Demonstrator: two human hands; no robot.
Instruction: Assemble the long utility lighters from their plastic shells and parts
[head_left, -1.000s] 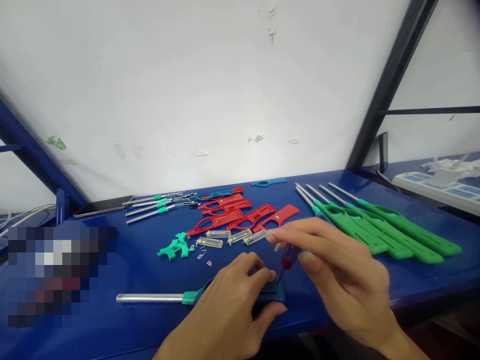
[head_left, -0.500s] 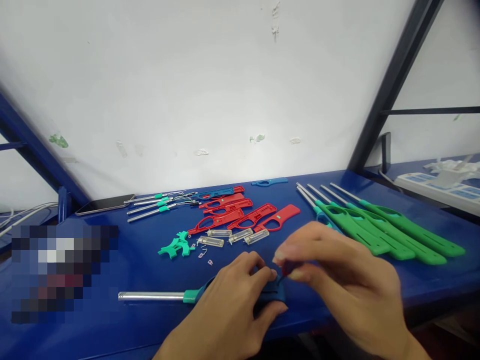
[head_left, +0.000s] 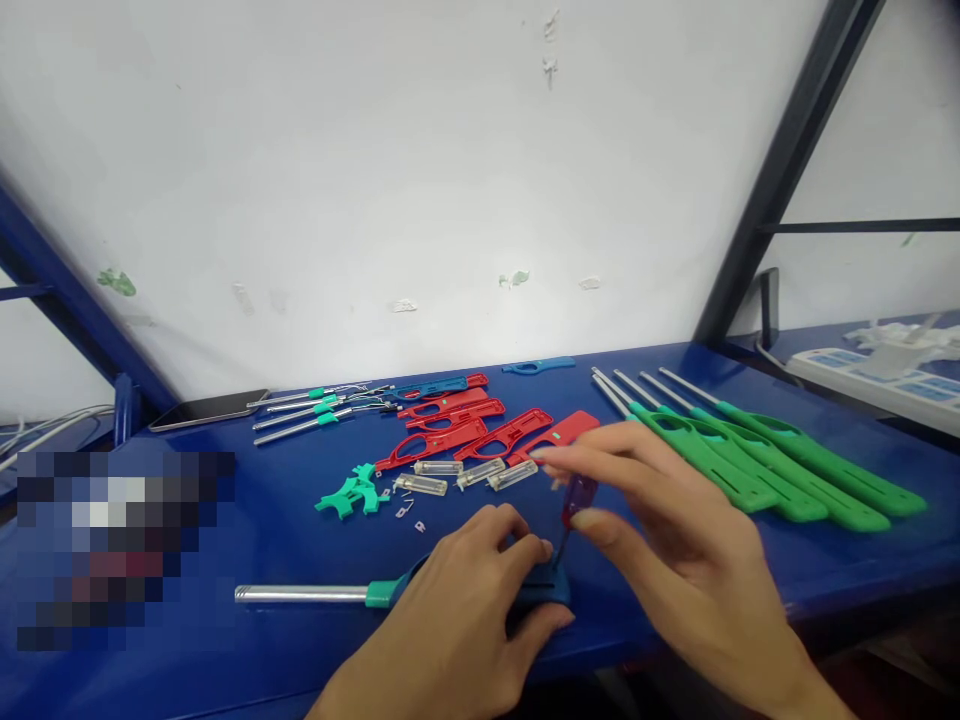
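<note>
On the blue table lies a blue lighter (head_left: 544, 585) with a long metal tube and a teal collar, its tube pointing left. My left hand (head_left: 469, 610) wraps over the lighter's body and presses it down, hiding much of it. Between the fingertips of my right hand (head_left: 667, 540) is a small screwdriver (head_left: 579, 497) with a dark purple-red handle. Its thin shaft slants down to the right end of the lighter's body. Whether the tip sits in a screw cannot be made out. Just beyond my hands lie several clear fuel tanks (head_left: 420, 484).
Red handle shells (head_left: 435, 441), teal triggers (head_left: 352, 492) and tiny metal pieces lie past my hands. Metal tubes with wires (head_left: 300, 424) are at the back left, near a phone (head_left: 210, 408). Several green lighters (head_left: 817, 470) lie at right, before a power strip (head_left: 877, 385).
My right fingers have loosened and lifted a little around the screwdriver, so more of its handle shows. My left hand and the blue lighter stay in place.
</note>
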